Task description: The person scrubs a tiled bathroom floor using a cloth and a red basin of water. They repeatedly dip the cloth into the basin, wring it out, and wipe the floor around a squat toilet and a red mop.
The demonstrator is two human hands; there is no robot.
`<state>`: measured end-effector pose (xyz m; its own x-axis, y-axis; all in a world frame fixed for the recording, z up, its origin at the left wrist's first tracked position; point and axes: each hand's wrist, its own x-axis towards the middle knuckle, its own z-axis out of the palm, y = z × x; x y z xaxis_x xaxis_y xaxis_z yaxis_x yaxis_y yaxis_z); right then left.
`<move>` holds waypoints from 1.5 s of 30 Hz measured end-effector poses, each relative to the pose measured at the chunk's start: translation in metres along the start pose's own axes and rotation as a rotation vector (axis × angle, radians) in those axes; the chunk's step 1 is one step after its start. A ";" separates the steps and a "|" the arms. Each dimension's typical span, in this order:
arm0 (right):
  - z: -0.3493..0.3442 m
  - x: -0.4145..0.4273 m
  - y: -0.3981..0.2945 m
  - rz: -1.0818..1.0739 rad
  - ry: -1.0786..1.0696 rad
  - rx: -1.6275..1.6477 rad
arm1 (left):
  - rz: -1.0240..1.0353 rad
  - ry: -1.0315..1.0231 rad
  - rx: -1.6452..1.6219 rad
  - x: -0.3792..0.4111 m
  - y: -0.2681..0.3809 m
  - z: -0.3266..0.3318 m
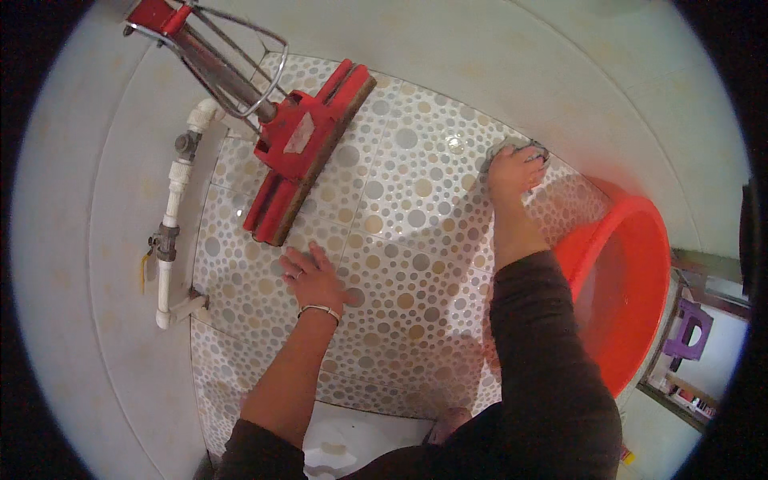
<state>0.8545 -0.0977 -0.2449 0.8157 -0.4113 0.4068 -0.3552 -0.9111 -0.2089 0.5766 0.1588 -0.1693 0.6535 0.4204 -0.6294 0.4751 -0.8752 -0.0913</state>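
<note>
My left hand (314,279), with a ring and a bracelet, is spread and empty over the pebble-patterned floor tiles (408,255), just below the red sponge mop. Whether it touches the floor I cannot tell. My right hand (517,171) presses a dark, thin cloth or mesh (540,153) against the floor at the foot of the wall; most of that piece is hidden under the palm and fingers. The red butterfly sponge mop (300,141) has its head low over the tiles, with its metal rods rising to the upper left.
A large red plastic tub (651,288) stands right of my right forearm. White pipes with valves (174,204) run along the left wall. White ceramic (360,435) lies near my body. At the far right, a purple plastic item (688,330) sits beyond the tub.
</note>
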 end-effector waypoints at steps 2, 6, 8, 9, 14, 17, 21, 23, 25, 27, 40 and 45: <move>0.010 0.005 -0.012 -0.002 -0.061 -0.056 | -0.008 0.015 0.032 -0.001 -0.001 0.009; 0.008 -0.014 -0.065 -0.256 0.030 -0.076 | -0.025 0.017 0.060 0.004 0.002 0.010; 0.001 -0.044 -0.091 -0.588 -0.067 0.253 | -0.044 -0.006 0.071 0.004 0.005 0.007; -0.026 -0.065 -0.113 -0.638 -0.315 0.518 | -0.068 -0.025 0.073 0.004 -0.001 0.007; -0.073 -0.119 -0.096 -0.930 -0.532 0.658 | -0.046 -0.005 0.019 0.003 -0.006 0.010; -0.040 -0.080 -0.032 -0.593 -0.197 0.465 | -0.005 0.016 0.001 -0.001 -0.003 0.013; -0.040 -0.017 0.038 -0.329 -0.032 0.034 | -0.004 0.009 -0.050 0.000 0.001 0.006; -0.041 -0.042 0.035 -0.479 -0.049 0.088 | -0.009 0.003 -0.071 0.000 0.004 0.006; -0.058 -0.105 0.018 -0.593 -0.168 0.190 | -0.024 -0.014 -0.070 0.000 0.003 0.003; -0.088 -0.181 -0.009 -0.672 -0.389 0.340 | -0.033 -0.017 -0.057 0.000 0.002 0.000; -0.111 -0.192 -0.011 -0.568 -0.291 0.280 | -0.024 -0.062 0.009 -0.009 0.008 -0.009; -0.155 -0.242 0.000 -0.845 -0.534 0.497 | 0.190 0.422 -0.638 0.011 -0.045 -0.027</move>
<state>0.5866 -0.0027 -0.2056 0.8426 0.5088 0.1767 0.5313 -0.7316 -0.4272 0.5790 0.2091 -0.1512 0.8654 0.4444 -0.2316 0.4954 -0.6888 0.5292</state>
